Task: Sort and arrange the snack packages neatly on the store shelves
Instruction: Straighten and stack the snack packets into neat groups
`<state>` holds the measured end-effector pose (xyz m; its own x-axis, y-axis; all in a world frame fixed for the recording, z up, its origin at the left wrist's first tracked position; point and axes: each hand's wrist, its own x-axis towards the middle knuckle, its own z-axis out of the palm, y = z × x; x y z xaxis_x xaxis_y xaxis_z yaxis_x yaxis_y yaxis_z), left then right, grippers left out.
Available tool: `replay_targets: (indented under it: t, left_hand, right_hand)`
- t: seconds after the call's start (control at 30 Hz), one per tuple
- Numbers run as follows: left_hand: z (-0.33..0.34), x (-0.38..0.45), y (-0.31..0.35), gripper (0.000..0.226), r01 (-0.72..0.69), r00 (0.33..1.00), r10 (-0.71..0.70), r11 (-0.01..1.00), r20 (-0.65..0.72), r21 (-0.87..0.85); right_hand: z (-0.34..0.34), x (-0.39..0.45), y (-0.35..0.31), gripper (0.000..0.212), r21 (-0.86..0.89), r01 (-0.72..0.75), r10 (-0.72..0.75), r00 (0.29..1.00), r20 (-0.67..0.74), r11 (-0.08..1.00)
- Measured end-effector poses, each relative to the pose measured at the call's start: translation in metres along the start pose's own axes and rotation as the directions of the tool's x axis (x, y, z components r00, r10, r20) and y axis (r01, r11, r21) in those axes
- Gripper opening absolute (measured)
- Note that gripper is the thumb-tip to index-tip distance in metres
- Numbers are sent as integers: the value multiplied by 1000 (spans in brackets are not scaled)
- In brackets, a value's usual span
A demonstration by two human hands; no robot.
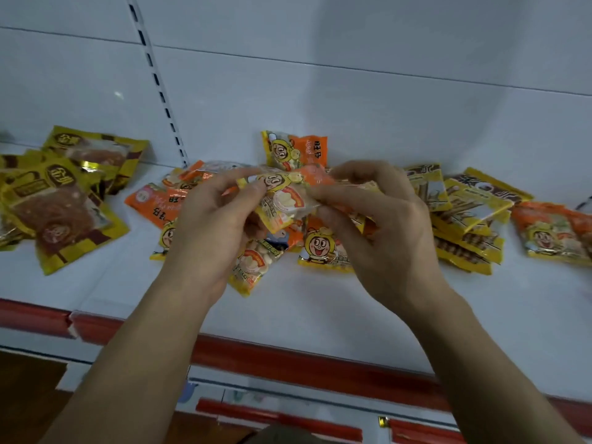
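An orange-and-yellow snack packet [282, 197] with a cartoon face is held above the white shelf [320, 302]. My left hand [211, 219] pinches its left end and my right hand [378, 225] pinches its right end. Under my hands lies a loose heap of the same packets [320, 245], partly hidden. One such packet [294, 149] leans at the back wall. Another lies alone at the far right [554, 232].
Yellow packets with a brown meat snack [61, 200] lie piled at the left. Yellow packets of roll sticks [467, 213] are stacked right of my hands. A red price rail [304, 357] runs along the shelf's front edge, with a lower shelf [288, 411] beneath.
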<state>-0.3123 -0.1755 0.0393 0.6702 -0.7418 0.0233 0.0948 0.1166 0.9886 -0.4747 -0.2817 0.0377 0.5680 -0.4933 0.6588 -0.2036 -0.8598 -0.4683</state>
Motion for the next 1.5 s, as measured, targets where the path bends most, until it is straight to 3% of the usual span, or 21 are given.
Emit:
replay_targets:
  t: [0.07, 0.17, 0.3, 0.4, 0.53, 0.7, 0.87, 0.97, 1.23, 1.5]
  left_hand:
    - [9, -2, -2, 22, -53, 999, 53, 999, 13, -4]
    - [29, -8, -1, 24, -172, 984, 172, 985, 42, 14]
    - [55, -14, -9, 21, -274, 962, 272, 953, 36, 128]
    - [75, -21, -12, 22, -277, 960, 279, 957, -19, 82]
    - [110, -34, -16, 8, -348, 934, 356, 924, -24, 159]
    - [171, -56, -26, 12, -377, 921, 346, 906, 177, 190]
    - [248, -68, -44, 8, -573, 797, 448, 772, 405, 275]
    - [279, -63, -58, 9, -581, 788, 385, 722, 480, 375]
    - [311, -60, -90, 12, -575, 806, 198, 486, 558, 659]
    - [321, -59, -97, 7, -619, 770, 76, 329, 633, 713]
  right_hand:
    - [-11, -6, 3, 31, 209, -240, 245, 969, 2, 948]
    - [-30, -12, 7, 34, 571, -512, 579, 812, 77, 642]
    - [-60, -22, 26, 12, 656, -540, 627, 768, 128, 527]
    - [-82, -30, 35, 8, 680, -542, 622, 766, 160, 493]
    - [-122, -34, 59, 9, 547, -515, 619, 785, -8, 660]
    - [-196, -34, 102, 11, 182, -568, 575, 818, 18, 803]
    - [-260, -21, 159, 3, -264, -524, 563, 820, 98, 810]
    - [-277, -11, 190, 2, -414, -458, 573, 791, 213, 786]
    - [-257, -6, 231, 10, -566, -181, 442, 819, 366, 804]
    - [-249, -13, 250, 12, -584, -160, 466, 777, 423, 796]
